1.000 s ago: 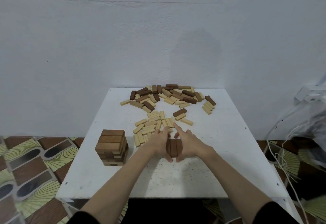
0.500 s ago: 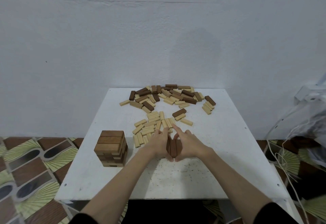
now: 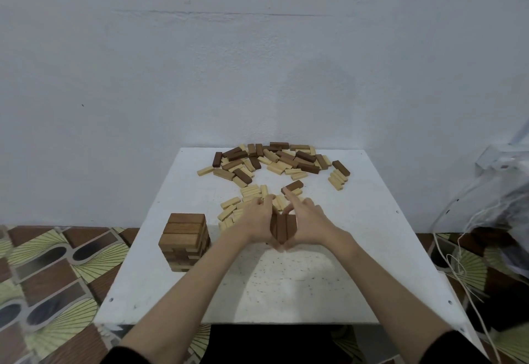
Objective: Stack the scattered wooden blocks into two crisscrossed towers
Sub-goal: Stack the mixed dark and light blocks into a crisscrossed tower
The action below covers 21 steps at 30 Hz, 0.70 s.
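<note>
Head view: left hand and right hand cup three dark blocks, seemingly squaring them as a second tower's base.

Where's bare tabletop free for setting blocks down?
Free: the near strip of the white table in front of both hands, and the right side beyond the right hand. Narrow gap between the finished tower and the left hand. Crowded: scattered blocks across the far edge and middle.
</note>
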Each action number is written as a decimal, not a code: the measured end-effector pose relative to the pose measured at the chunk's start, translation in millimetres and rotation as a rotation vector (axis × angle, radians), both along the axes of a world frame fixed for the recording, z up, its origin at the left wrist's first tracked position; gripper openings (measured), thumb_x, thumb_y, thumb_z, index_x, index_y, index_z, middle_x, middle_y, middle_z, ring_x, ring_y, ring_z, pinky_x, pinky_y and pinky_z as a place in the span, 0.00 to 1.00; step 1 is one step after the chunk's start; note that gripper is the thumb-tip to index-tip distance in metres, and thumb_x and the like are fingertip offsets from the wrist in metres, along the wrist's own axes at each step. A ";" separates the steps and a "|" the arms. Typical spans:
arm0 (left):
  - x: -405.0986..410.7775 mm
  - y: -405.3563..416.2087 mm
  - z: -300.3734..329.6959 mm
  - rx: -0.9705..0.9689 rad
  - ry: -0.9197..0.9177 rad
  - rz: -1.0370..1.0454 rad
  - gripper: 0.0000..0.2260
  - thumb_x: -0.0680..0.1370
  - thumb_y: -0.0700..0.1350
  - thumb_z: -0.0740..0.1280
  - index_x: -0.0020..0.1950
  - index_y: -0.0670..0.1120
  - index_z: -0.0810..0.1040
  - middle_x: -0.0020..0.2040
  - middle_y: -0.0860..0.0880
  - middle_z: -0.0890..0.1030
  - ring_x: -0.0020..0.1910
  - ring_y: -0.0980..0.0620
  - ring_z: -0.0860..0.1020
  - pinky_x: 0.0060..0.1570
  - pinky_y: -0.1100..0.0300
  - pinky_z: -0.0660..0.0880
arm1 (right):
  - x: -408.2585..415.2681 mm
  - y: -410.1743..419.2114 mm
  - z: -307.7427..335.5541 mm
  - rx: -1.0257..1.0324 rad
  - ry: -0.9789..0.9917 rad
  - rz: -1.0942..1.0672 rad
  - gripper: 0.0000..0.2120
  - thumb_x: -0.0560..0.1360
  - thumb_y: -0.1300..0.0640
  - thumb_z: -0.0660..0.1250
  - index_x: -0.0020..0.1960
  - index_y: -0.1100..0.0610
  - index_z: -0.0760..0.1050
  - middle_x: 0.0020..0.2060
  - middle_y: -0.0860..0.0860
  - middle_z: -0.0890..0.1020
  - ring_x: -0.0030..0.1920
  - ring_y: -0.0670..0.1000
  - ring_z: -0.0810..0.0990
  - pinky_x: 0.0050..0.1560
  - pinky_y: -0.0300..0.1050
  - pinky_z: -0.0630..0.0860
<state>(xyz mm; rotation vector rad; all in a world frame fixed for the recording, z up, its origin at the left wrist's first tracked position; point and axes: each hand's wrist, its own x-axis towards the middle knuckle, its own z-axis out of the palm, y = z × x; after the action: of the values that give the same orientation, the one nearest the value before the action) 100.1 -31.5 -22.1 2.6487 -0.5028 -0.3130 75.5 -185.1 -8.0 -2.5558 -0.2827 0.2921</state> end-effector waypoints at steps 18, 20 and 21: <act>-26.5 136.8 86.7 -0.006 -0.001 0.116 0.49 0.59 0.48 0.81 0.72 0.46 0.55 0.65 0.51 0.72 0.68 0.50 0.63 0.65 0.53 0.67 | -5.3 125.0 63.2 0.184 -0.038 0.200 0.61 0.61 0.54 0.81 0.78 0.50 0.40 0.58 0.50 0.74 0.61 0.52 0.72 0.64 0.51 0.69; -31.1 149.2 87.0 -0.007 0.019 0.138 0.50 0.60 0.47 0.81 0.73 0.45 0.55 0.66 0.50 0.71 0.67 0.50 0.64 0.64 0.54 0.68 | -7.1 139.3 61.8 0.176 -0.025 0.218 0.61 0.62 0.53 0.81 0.78 0.50 0.39 0.59 0.50 0.73 0.62 0.53 0.73 0.66 0.53 0.68; -33.1 154.2 87.0 -0.012 0.030 0.146 0.49 0.60 0.46 0.81 0.73 0.44 0.55 0.66 0.50 0.71 0.67 0.50 0.65 0.64 0.54 0.68 | -8.1 144.8 61.1 0.172 -0.022 0.226 0.60 0.62 0.53 0.81 0.78 0.50 0.39 0.59 0.51 0.73 0.62 0.54 0.72 0.66 0.54 0.67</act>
<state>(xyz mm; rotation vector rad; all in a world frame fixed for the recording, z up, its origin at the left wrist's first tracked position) 67.1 122.7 64.9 2.6472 -0.2993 -0.3032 67.4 -40.3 53.1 -2.3602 -0.5814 0.3099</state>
